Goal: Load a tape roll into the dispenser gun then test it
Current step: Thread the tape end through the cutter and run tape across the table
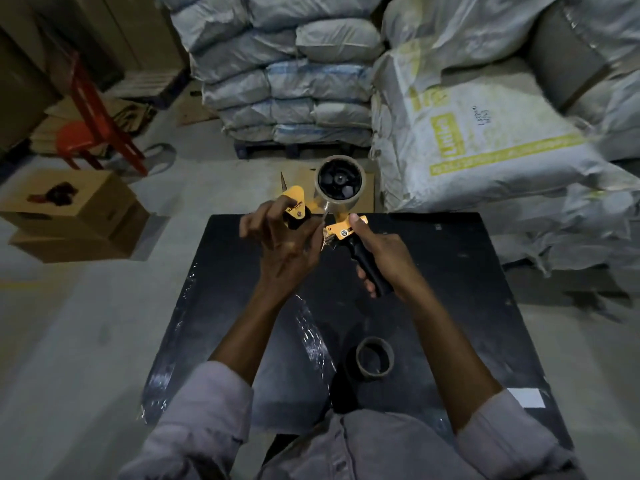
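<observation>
- The yellow dispenser gun (341, 230) is held up over the far edge of the black table (450, 289), a bit above the middle of the frame.
- Its black grip is wrapped by the right hand (384, 258), fingers clamped round it, thumb laid up on the yellow plate.
- A clear tape roll (340, 183) is seated on the gun's black hub, just above both hands.
- The front end of the gun is met by the left hand (284, 244); fingers are curled around the black roller there, and whether tape is pinched can't really be told.
- An empty cardboard core (374, 358) is left lying flat on the table, lower centre, well apart from the gun.
- Crinkly clear film (311, 337) is spread down the table's left part.
- Stacked sacks (294, 74) fill the top of the frame.
</observation>
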`<act>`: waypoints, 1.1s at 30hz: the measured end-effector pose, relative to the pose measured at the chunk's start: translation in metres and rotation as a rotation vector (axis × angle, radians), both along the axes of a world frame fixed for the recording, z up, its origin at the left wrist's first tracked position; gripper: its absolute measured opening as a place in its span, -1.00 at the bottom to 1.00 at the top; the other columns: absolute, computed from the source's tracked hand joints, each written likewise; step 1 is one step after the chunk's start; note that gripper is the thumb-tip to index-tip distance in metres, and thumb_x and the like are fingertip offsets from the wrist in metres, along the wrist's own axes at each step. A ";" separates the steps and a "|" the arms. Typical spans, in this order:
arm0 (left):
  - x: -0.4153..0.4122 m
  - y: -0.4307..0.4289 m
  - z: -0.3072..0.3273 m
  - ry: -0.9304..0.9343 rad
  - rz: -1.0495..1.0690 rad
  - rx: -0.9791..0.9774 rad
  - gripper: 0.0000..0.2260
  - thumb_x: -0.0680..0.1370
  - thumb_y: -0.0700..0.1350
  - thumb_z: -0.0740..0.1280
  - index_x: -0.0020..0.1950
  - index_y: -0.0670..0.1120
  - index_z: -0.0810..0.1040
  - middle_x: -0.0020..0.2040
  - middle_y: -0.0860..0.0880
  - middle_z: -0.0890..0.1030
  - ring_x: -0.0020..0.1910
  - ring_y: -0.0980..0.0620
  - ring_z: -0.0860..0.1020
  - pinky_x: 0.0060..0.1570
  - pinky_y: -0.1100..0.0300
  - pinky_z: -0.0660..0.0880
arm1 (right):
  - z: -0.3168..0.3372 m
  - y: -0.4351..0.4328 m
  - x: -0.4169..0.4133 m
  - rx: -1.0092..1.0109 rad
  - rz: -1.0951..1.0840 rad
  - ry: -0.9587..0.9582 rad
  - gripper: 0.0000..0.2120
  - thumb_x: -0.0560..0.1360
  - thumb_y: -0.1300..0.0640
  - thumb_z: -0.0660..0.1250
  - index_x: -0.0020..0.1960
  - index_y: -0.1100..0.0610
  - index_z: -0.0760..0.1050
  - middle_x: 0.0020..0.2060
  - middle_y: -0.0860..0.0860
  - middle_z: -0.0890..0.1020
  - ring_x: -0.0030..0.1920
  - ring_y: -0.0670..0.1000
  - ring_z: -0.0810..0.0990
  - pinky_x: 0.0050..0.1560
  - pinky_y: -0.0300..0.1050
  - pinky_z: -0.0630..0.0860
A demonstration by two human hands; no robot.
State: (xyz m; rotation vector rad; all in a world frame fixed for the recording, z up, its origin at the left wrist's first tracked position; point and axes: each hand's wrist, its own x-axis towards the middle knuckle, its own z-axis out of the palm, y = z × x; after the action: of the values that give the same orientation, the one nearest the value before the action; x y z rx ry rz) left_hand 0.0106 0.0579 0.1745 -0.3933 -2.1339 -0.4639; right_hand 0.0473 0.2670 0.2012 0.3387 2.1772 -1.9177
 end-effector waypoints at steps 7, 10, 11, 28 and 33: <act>0.001 0.003 0.005 0.021 -0.020 -0.053 -0.87 0.57 -0.14 0.62 0.10 -0.10 0.81 0.29 -0.13 0.28 0.19 -0.21 0.35 -0.21 -0.08 0.60 | 0.004 0.005 0.005 -0.031 -0.022 0.018 -0.07 0.46 -0.64 0.43 -0.15 0.34 0.61 -0.30 0.38 0.67 -0.49 0.22 0.58 -0.43 0.02 0.54; 0.001 0.001 0.007 0.041 -0.034 -0.068 -0.85 0.55 -0.13 0.63 0.10 -0.09 0.79 0.29 -0.11 0.28 0.23 -0.21 0.32 -0.10 -0.13 0.57 | 0.004 0.005 0.006 -0.052 -0.024 0.019 -0.02 0.47 -0.62 0.43 -0.11 0.40 0.60 -0.28 0.42 0.67 -0.50 0.22 0.56 -0.44 0.00 0.53; 0.004 0.000 0.010 0.068 -0.032 -0.077 -0.87 0.53 -0.14 0.63 0.06 -0.09 0.79 0.27 -0.10 0.29 0.22 -0.20 0.32 -0.05 -0.12 0.53 | 0.004 0.006 0.006 -0.062 -0.036 0.018 -0.03 0.48 -0.62 0.43 -0.11 0.41 0.61 -0.31 0.38 0.66 -0.50 0.20 0.56 -0.44 -0.01 0.53; 0.002 0.010 0.026 0.126 -0.018 -0.075 -0.91 0.65 0.02 0.53 -0.01 0.04 0.77 0.23 -0.08 0.28 0.30 -0.17 0.29 0.21 -0.21 0.29 | 0.027 0.053 0.004 -0.119 -0.220 0.067 -0.20 0.52 -0.59 0.41 -0.20 0.21 0.63 -0.36 0.26 0.62 -0.49 0.16 0.53 -0.43 -0.04 0.51; -0.009 0.000 0.034 0.147 0.004 -0.081 -0.89 0.66 0.04 0.51 0.00 0.04 0.77 0.25 -0.10 0.30 0.33 -0.19 0.30 0.19 -0.20 0.24 | 0.029 0.054 0.004 -0.127 -0.200 0.064 -0.20 0.53 -0.59 0.40 -0.20 0.21 0.63 -0.36 0.26 0.61 -0.50 0.16 0.52 -0.44 -0.05 0.51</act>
State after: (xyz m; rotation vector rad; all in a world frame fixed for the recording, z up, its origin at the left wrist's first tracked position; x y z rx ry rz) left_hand 0.0021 0.0580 0.2081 -0.4547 -2.0149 -0.3371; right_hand 0.0510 0.3209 0.2305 0.4962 2.1175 -2.1893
